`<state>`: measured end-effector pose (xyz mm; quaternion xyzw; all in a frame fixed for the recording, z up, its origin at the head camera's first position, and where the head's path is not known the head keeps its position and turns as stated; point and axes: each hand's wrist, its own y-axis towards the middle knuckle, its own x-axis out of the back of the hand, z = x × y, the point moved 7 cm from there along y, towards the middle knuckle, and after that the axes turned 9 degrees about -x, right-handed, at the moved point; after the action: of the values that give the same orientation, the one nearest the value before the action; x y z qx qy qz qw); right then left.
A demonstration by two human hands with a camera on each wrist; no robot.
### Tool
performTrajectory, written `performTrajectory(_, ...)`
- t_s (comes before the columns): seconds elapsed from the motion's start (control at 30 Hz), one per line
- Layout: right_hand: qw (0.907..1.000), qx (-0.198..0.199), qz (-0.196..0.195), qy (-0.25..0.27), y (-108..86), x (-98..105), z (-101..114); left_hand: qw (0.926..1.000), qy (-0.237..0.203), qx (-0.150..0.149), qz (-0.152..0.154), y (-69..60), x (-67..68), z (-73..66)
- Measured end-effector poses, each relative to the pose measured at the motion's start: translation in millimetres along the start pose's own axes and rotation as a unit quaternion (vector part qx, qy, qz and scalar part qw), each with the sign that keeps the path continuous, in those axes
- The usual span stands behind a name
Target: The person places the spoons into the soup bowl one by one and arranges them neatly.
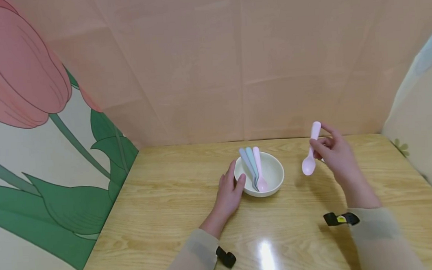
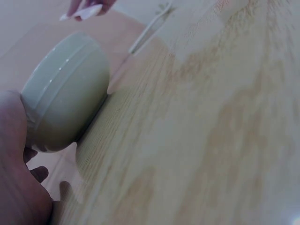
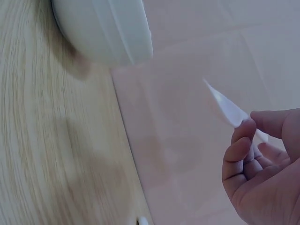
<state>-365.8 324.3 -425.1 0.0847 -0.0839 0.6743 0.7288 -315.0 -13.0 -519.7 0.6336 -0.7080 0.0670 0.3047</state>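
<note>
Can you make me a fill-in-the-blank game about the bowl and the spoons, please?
1. The bowl holds ____ spoons.
2. The left hand touches the white ____.
3. The right hand holds a pink ____ above the table.

Missing words: three; bowl; spoon.

Pale-brown wood-grain counter (image 1: 290, 225); creased peach-coloured backdrop (image 1: 242, 68) behind it. Left, white panel (image 1: 11, 150) printed with large pink tulip (image 1: 21, 63), broad green leaves (image 1: 73, 203). Right, cream panel (image 1: 420, 112), small green leaf motif (image 1: 400, 146).
</note>
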Motion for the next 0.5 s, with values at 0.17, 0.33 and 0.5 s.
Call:
performTrajectory(0.17, 0.9998, 0.014, 0.016, -0.003, -0.7, -15.0, 7.8, 1.0, 0.0, -0.003, -0.001, 0.5, 0.1, -0.6)
performTrajectory(0.33, 0.9989, 0.023, 0.039, -0.016, 0.5, -33.4, 10.6, 1.0, 0.001, -0.003, 0.0, 0.3, 0.1, 0.2)
performTrajectory(0.5, 0.9983, 0.029, 0.049, -0.017, 3.0, -47.1, 13.1, 1.0, 0.0, -0.001, -0.001, -0.3, 0.4, 0.9)
